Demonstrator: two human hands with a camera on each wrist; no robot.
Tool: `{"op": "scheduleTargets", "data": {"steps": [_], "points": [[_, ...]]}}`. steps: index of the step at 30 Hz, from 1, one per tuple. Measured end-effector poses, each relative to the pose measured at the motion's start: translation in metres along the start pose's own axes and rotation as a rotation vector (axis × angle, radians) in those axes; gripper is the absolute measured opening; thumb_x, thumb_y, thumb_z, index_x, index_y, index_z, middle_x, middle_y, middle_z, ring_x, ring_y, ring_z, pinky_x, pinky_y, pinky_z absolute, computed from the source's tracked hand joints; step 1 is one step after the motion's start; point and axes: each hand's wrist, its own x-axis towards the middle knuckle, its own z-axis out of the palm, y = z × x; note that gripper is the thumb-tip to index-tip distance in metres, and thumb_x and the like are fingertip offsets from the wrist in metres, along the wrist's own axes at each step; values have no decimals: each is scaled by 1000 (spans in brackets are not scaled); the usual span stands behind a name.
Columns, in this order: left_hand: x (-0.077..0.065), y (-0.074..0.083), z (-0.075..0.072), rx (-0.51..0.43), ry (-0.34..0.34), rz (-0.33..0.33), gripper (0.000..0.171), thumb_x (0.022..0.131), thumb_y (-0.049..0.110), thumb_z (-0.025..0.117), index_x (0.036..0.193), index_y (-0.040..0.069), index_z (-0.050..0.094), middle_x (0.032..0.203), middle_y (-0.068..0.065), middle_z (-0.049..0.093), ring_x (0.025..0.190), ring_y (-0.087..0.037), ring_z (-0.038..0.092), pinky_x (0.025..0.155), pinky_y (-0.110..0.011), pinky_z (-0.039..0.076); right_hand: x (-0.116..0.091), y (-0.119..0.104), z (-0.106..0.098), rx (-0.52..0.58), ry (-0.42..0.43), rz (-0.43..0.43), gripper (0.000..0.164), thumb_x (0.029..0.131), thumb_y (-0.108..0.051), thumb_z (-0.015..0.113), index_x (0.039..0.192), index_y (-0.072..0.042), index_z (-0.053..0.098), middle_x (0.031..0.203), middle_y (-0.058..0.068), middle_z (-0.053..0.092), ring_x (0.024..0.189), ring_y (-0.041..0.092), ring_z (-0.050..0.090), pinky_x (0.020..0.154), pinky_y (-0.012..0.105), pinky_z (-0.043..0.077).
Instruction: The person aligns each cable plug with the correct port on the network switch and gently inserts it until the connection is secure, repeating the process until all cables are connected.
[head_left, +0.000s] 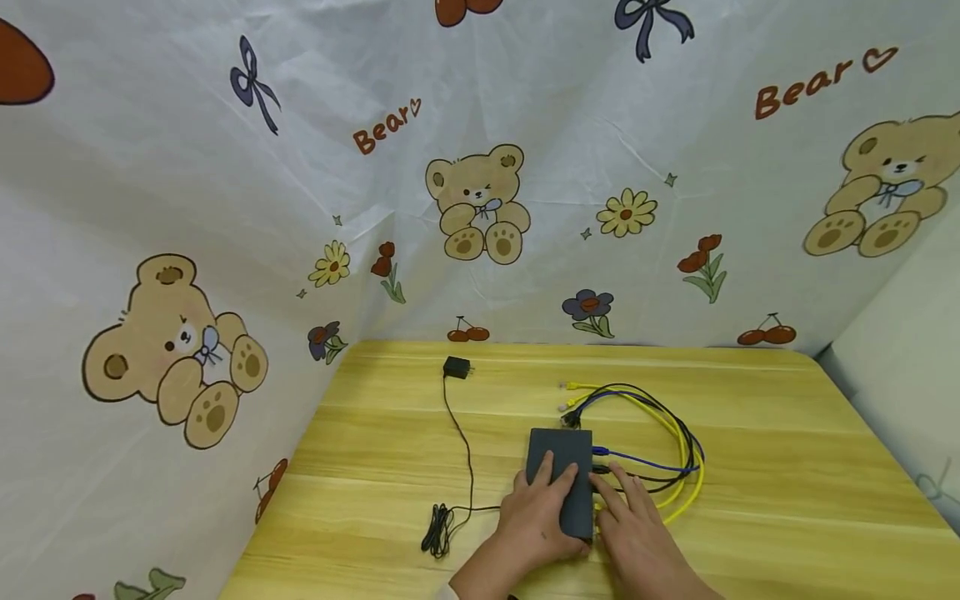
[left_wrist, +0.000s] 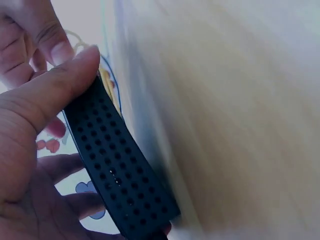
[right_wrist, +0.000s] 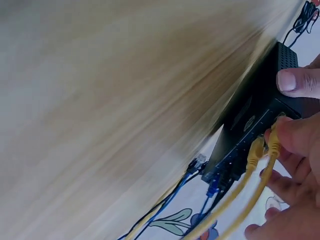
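Observation:
A black network switch (head_left: 561, 443) lies on the table under my left hand (head_left: 531, 518). My left fingers spread over its top while the thumb presses the perforated end (left_wrist: 117, 165), as the left wrist view shows. At the port side, my right hand (head_left: 639, 533) pinches a yellow network cable's plug (right_wrist: 274, 140) at the endmost port. Beside it a second yellow plug (right_wrist: 256, 150) sits in a port. Farther along, a blue plug (right_wrist: 213, 186) and black plugs are in the row. My left thumb (right_wrist: 295, 82) shows at the switch's end.
Yellow, blue and black cables (head_left: 693, 467) loop to the right of the switch, their loose ends (head_left: 566, 407) behind it. A black power adapter (head_left: 457, 367) lies at the back left, its cord bundled (head_left: 437, 531) left of the switch. A bear-print cloth (head_left: 480, 308) hangs behind the table.

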Motion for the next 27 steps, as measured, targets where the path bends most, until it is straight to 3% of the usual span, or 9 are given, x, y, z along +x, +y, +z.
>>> {"op": "scheduleTargets", "data": {"steps": [3,6,9,13,16,22,27], "points": [[-2,0,0,-9,3,26,103,65,60,87,152,46,33,163,-2,27,136,-51,39,87,-61,47,-1,3,1,2,57,-35,21,74,-8,81,77,-13,62,140,16,56,143,43,31,122,46,8],[-5,0,2,-13,1,34,102,67,61,85,153,47,31,163,-1,28,136,-52,39,87,-62,47,-1,3,2,60,75,-75,20,73,-8,82,80,-12,64,139,19,56,143,45,30,119,30,-11],[-6,1,2,-10,-1,40,104,67,62,84,154,47,29,163,0,29,136,-53,38,86,-62,47,-2,2,1,126,53,-61,18,74,-6,81,81,-12,65,139,19,56,143,46,29,117,26,-14],[-7,1,1,-35,2,33,104,67,59,85,154,46,29,164,0,26,138,-54,34,87,-63,46,-2,-1,-4,160,20,29,16,77,-5,81,81,-13,67,143,14,55,146,45,25,122,47,11],[-8,1,2,-50,-8,14,101,69,57,85,153,47,30,164,0,25,140,-55,31,87,-65,46,-3,-2,-7,154,-11,84,12,80,-9,80,84,-14,70,147,12,53,147,45,23,111,64,28],[-9,6,4,-16,-30,25,96,75,57,81,153,50,26,161,4,31,140,-52,32,87,-63,47,-7,6,-7,143,-51,124,13,81,-8,78,79,-18,70,145,15,53,145,49,24,106,68,31],[-7,5,5,18,-33,19,100,72,58,82,155,46,26,160,7,33,140,-49,34,87,-60,48,-5,7,-6,129,-135,141,9,85,-10,75,81,-18,71,149,14,50,146,48,22,107,69,30]]}}
